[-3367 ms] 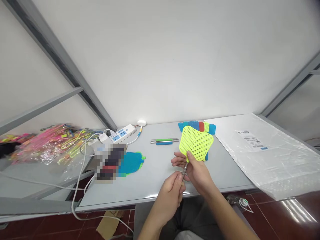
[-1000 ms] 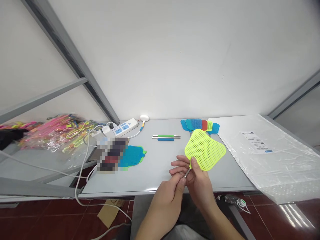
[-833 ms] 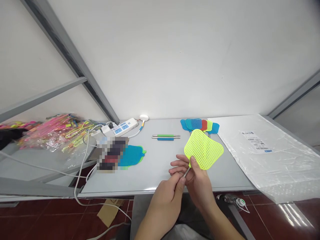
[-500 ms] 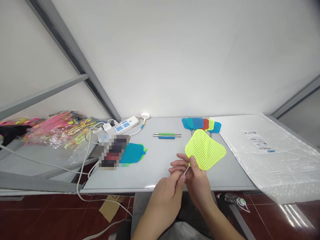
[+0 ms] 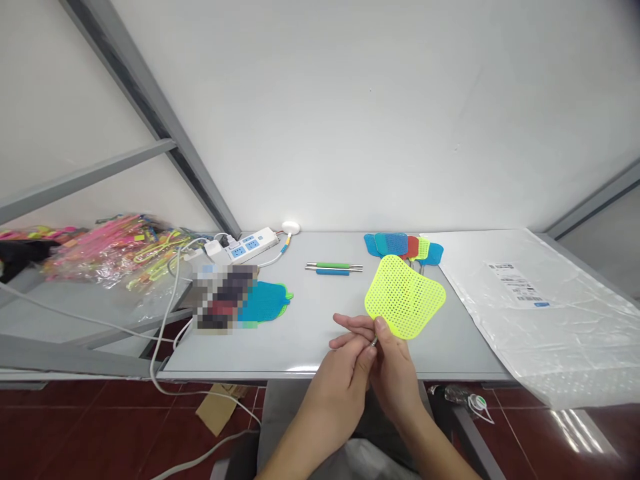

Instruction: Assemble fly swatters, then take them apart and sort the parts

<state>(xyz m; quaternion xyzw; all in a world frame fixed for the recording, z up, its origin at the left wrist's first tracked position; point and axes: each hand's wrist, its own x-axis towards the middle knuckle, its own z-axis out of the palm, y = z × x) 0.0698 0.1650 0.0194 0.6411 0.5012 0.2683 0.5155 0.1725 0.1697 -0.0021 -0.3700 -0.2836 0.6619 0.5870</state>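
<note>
A yellow fly swatter (image 5: 405, 297) with a perforated head is held over the front of the table. My right hand (image 5: 395, 367) pinches it where the head joins the thin metal rod, thumb on top. My left hand (image 5: 345, 367) is closed around the rod just below, and its grip end is hidden in the hands. Beyond them lie a green-handled rod (image 5: 333, 265) and a blue-handled rod (image 5: 333, 272), side by side. Several assorted fly swatters (image 5: 397, 245) lie fanned out at the back right.
Blue swatter heads (image 5: 267, 301) lie stacked at the left beside a blurred-out object (image 5: 227, 297). Behind them are a white power strip (image 5: 253, 245) and cables. A white plastic mailer (image 5: 520, 320) covers the table's right side. Bagged colourful items (image 5: 120, 257) sit at far left.
My hands have drawn closer together along the rod, so less metal shows between them. The yellow head has shifted slightly left.
</note>
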